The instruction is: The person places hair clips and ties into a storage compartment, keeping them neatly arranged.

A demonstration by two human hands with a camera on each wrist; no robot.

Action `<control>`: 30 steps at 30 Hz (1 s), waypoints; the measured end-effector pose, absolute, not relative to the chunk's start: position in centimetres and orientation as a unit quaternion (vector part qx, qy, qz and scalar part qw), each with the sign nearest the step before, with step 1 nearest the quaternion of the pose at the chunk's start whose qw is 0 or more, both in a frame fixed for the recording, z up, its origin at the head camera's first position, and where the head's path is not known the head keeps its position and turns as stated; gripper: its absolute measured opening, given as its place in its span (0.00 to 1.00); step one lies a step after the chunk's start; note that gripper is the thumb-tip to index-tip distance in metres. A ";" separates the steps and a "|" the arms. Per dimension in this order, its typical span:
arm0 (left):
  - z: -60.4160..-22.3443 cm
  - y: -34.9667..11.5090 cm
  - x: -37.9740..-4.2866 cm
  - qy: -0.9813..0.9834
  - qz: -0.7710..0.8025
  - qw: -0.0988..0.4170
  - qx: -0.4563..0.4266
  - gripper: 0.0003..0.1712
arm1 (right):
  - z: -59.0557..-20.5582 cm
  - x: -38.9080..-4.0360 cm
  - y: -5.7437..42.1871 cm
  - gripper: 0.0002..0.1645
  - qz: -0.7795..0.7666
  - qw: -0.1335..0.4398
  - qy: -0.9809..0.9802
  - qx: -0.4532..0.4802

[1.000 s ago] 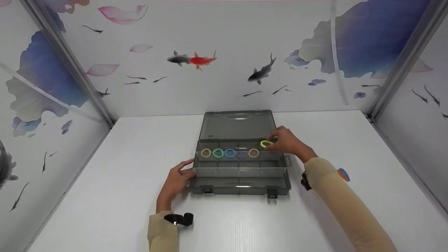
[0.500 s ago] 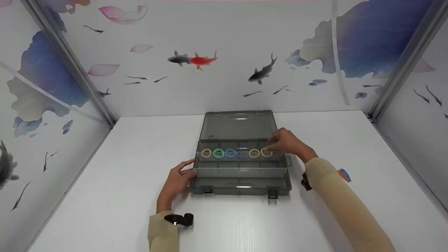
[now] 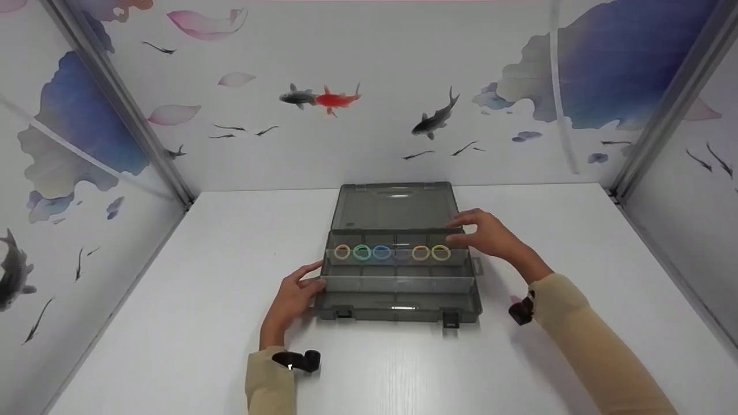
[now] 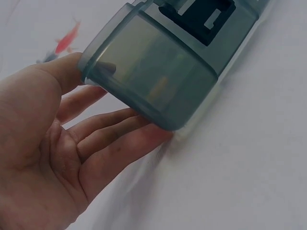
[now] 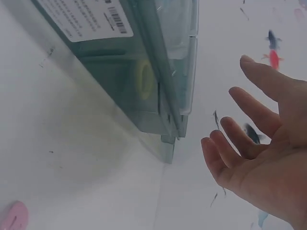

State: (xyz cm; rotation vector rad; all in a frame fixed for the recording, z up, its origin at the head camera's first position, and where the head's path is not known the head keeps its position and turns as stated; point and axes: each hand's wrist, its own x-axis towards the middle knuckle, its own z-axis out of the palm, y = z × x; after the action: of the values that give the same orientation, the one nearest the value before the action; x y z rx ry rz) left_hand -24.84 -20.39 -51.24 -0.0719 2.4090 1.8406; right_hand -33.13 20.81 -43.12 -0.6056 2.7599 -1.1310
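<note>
Yellow ring [image 3: 440,259] seemingly placed right of frame centre, the empty, loose-fingered right hand [image 3: 490,233] likely needs lifting clear while the left hand [image 3: 293,295] grips the case [image 3: 369,315].

- Bare left hand [image 3: 294,293]: gripping, thumb opposite fingers [image 4: 115,160]
- Bare right hand [image 3: 490,235]: fingers apart, loosely bent
- Beige-sleeved left arm [image 3: 270,380], beige-sleeved right arm [image 3: 599,351]: extended forward
</note>
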 end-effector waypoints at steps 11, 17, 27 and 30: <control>-51.2 -20.3 -24.6 0.799 0.599 0.045 -0.021 0.28 | -42.5 -27.9 23.3 0.25 -0.363 0.000 0.910 -0.200; -51.1 -20.0 -24.6 0.797 0.602 0.045 -0.015 0.29 | -42.6 -26.1 25.7 0.27 -0.369 -0.016 0.913 -0.173; -51.1 -20.4 -24.6 0.804 0.592 0.043 -0.022 0.29 | -43.3 -25.9 30.4 0.31 -0.401 -0.005 0.907 -0.125; -51.4 -20.3 -24.8 0.806 0.590 0.046 -0.022 0.29 | -43.8 -25.7 32.2 0.33 -0.392 -0.006 0.915 -0.092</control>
State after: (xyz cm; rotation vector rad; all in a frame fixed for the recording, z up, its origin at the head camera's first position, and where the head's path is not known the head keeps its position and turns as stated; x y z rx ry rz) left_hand -24.81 -20.25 -51.36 -0.0669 2.4594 1.8008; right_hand -25.67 32.23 -43.77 -0.2908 2.8850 -1.2373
